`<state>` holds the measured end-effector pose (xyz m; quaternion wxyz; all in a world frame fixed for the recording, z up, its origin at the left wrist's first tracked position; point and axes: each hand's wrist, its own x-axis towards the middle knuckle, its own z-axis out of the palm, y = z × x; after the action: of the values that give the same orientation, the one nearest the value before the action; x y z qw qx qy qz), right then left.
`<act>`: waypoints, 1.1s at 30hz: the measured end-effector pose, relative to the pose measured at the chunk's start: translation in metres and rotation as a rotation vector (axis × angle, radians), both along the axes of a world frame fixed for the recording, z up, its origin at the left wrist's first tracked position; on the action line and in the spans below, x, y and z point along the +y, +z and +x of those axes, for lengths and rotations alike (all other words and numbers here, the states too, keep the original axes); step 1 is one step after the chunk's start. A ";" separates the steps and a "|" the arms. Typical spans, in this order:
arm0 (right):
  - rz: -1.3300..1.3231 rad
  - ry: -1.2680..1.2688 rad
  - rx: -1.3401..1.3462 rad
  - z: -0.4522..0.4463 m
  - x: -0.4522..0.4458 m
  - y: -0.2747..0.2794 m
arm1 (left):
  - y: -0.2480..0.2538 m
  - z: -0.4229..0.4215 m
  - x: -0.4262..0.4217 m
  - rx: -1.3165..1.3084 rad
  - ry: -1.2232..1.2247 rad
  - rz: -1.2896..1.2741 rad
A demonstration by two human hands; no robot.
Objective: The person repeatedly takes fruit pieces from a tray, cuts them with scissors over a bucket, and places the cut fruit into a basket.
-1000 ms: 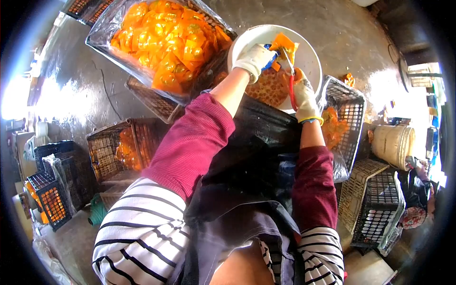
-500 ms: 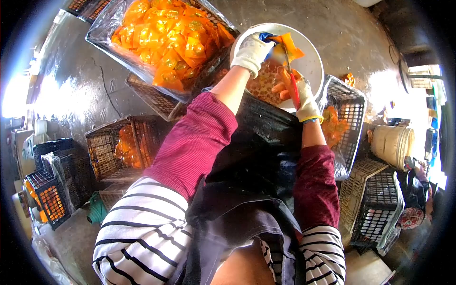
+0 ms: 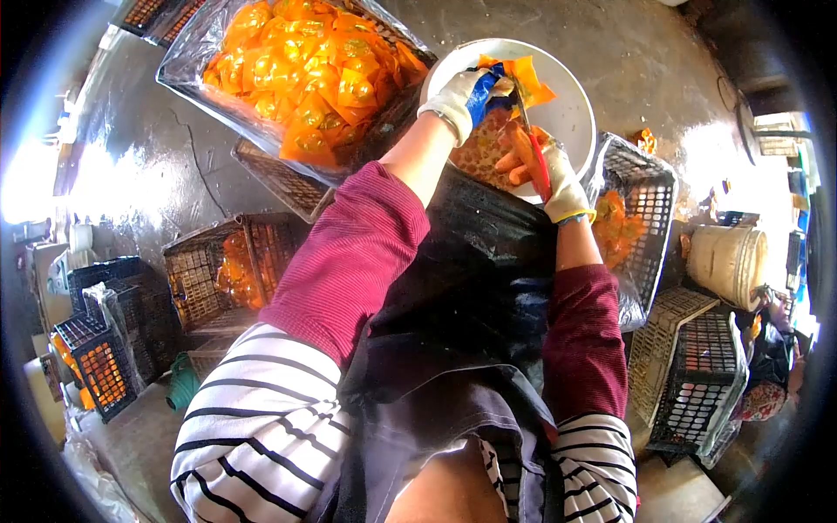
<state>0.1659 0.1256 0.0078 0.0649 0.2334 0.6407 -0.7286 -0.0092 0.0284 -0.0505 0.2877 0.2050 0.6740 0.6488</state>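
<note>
- Pinching an orange packet (image 3: 534, 84) in the fingers of the left hand (image 3: 462, 98), held up above the far half of a white basin (image 3: 573, 100).
- Gripping red-handled scissors (image 3: 540, 166) in the fingers of the right hand (image 3: 560, 179), with blades pointing away from the body and lying across the packet in view; cannot tell whether biting into it or only passing in front.
- Could nick the left fingertips: pinched just beside the blades, and partly hidden by blade and film.
- Could lose hold of the packet too, if slick or wet, and let it fold away from the blades instead of parting.
- Might drop a torn strip into the basin among the round pieces (image 3: 478, 152), where hard to pick out by colour.
- Might also knock the basin's rim with the right wrist, being low and close to it.
- Hemmed in on the left by a plastic-lined crate (image 3: 196, 91) heaped with packets (image 3: 296, 78), near the rim; on the right by a lattice crate (image 3: 660, 213) holding orange film (image 3: 619, 228); on the near side by a black apron (image 3: 471, 253).
- Freest upward, and beyond the far rim over bare floor (image 3: 632, 70).
</note>
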 end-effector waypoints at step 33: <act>0.206 -0.221 0.149 -0.006 0.026 -0.042 | 0.084 0.042 -0.012 0.240 -0.236 -0.510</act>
<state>0.1604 0.1519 -0.0345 -0.0873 0.2532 0.6854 -0.6771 0.0329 0.0163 0.0338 0.3213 0.2783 0.8158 0.3921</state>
